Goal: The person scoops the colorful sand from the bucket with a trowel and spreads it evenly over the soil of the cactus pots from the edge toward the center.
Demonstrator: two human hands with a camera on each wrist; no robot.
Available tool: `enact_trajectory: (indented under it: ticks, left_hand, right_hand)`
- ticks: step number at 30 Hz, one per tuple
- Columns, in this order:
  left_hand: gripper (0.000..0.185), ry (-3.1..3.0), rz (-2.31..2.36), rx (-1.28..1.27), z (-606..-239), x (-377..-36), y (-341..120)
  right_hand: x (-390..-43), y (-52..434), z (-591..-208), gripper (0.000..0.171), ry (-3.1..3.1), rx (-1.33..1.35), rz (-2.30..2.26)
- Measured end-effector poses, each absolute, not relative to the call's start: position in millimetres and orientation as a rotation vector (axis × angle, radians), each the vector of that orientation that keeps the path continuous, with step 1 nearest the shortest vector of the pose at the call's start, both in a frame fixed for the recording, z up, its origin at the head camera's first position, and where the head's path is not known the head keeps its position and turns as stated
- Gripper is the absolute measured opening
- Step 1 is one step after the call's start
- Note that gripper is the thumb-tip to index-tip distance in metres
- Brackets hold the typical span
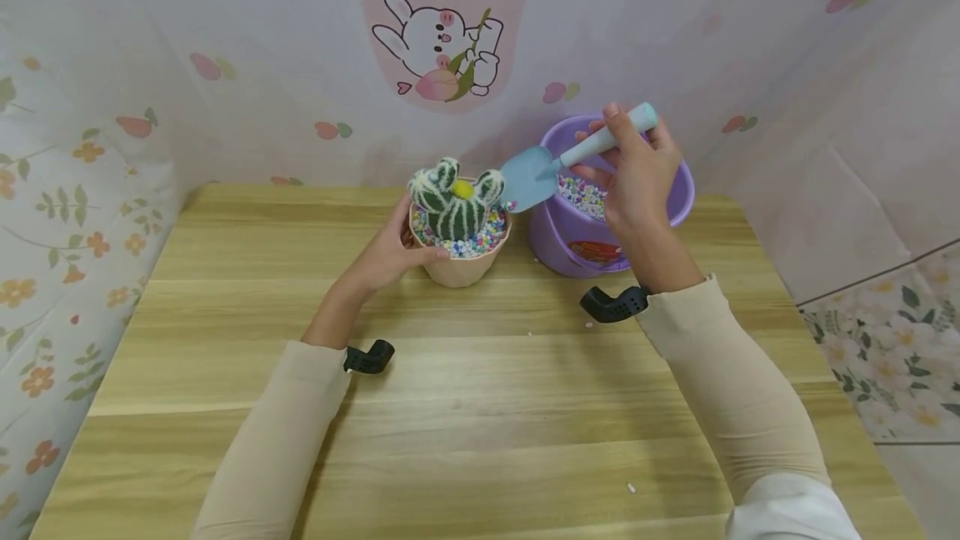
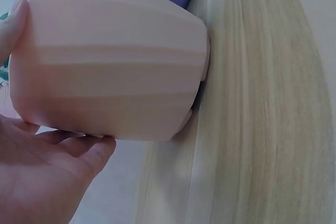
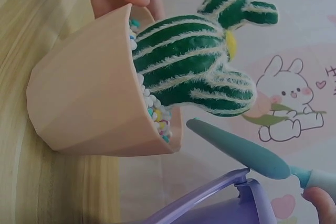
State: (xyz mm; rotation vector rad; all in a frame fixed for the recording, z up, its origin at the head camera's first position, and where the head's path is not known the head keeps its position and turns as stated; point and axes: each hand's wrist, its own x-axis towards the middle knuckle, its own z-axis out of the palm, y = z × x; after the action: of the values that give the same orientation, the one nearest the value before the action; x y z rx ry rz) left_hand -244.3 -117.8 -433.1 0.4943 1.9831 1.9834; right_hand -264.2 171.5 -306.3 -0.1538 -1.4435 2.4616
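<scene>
A pink pot [image 1: 459, 267] [image 2: 110, 66] [image 3: 89, 98] stands on the wooden table [image 1: 480, 407]. It holds a green-and-white cactus toy [image 1: 453, 197] [image 3: 194, 66] set in coloured pebbles [image 1: 491, 236]. My left hand [image 1: 390, 252] [image 2: 47, 177] grips the pot's left side, thumb at the rim. My right hand [image 1: 637, 173] holds a light blue trowel [image 1: 558, 165] [image 3: 247, 153] by its handle. The blade hangs between the pot's right rim and a purple bucket [image 1: 555, 244] [image 3: 220, 203] holding more pebbles.
Patterned cloth with a rabbit picture [image 1: 442, 44] hangs close behind the pot and bucket and along both sides. A few stray pebbles [image 1: 631, 487] lie on the table's near half. The table's right edge [image 1: 840, 373] drops to a floral floor.
</scene>
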Motion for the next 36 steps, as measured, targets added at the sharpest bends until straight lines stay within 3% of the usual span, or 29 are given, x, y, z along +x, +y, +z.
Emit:
enact_trajectory:
  ticks: [36]
  left_hand:
    - [0.091, 1.922, 1.934, 0.525, -434, -255, -124]
  right_hand:
    - [-265, 161, -314, 0.013, -1.507, 0.213, 2.501]
